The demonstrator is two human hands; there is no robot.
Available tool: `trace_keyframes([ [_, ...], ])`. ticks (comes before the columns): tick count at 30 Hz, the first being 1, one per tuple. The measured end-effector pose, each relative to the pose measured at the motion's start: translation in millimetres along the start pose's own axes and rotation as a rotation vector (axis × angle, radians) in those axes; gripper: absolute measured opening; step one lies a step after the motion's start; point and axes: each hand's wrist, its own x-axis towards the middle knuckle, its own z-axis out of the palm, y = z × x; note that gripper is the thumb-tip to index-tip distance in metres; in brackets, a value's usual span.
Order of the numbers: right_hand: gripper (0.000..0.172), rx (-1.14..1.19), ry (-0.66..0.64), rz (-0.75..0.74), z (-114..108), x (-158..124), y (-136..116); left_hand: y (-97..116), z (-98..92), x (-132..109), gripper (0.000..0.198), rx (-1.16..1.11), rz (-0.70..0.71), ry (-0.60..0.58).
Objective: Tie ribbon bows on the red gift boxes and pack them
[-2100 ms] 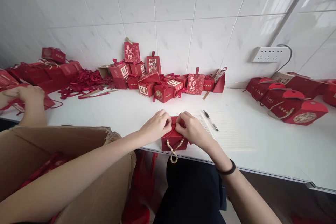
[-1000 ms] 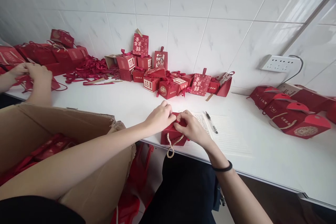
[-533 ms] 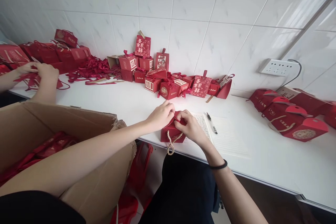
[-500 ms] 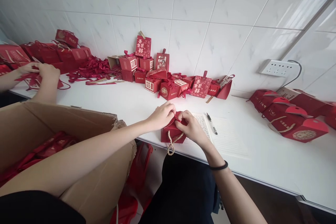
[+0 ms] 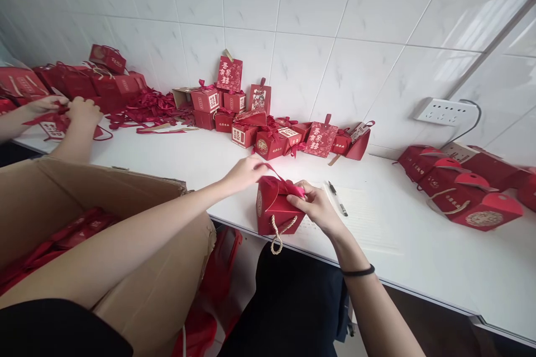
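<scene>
A red gift box [image 5: 274, 215] with a gold rope handle [image 5: 276, 237] stands at the white table's front edge. Red ribbon [image 5: 274, 170] runs from its top to my left hand [image 5: 246, 173], which pinches one end up and to the left of the box. My right hand [image 5: 314, 204] is closed on the ribbon's bow at the top right of the box, thumb in front. Its other fingers are partly hidden behind the bow.
Finished-looking red boxes [image 5: 270, 144] and a ribbon heap [image 5: 151, 105] line the wall. More boxes [image 5: 456, 195] stand right, below a power strip [image 5: 438, 111]. A pen [image 5: 338, 198] lies on paper [image 5: 364, 217]. A cardboard carton [image 5: 159, 284] is at left; beyond it, another person's hands [image 5: 84, 114] handle ribbon.
My left hand has moved left and up from the box top, drawing the ribbon out. My right hand has shifted slightly right, and the box has turned a little, showing its left side.
</scene>
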Motion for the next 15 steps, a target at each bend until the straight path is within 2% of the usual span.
trace_keyframes([
  [3,0.03,0.169,0.062,0.039,-4,-4,4,-9,-9.9,9,0.027,-0.157,-0.173,0.135],
  [9,0.029,0.654,0.31,0.02,-22,-8,-1,-9,-14.8,10,0.018,-0.396,-0.248,0.171],
  [12,0.028,0.749,0.407,0.002,-33,-12,-8,-7,-14.9,10,0.013,-0.514,-0.291,0.19],
  [15,0.029,0.698,0.518,-0.09,-43,-17,-10,-7,-18.0,12,0.012,-0.631,-0.322,0.234],
])
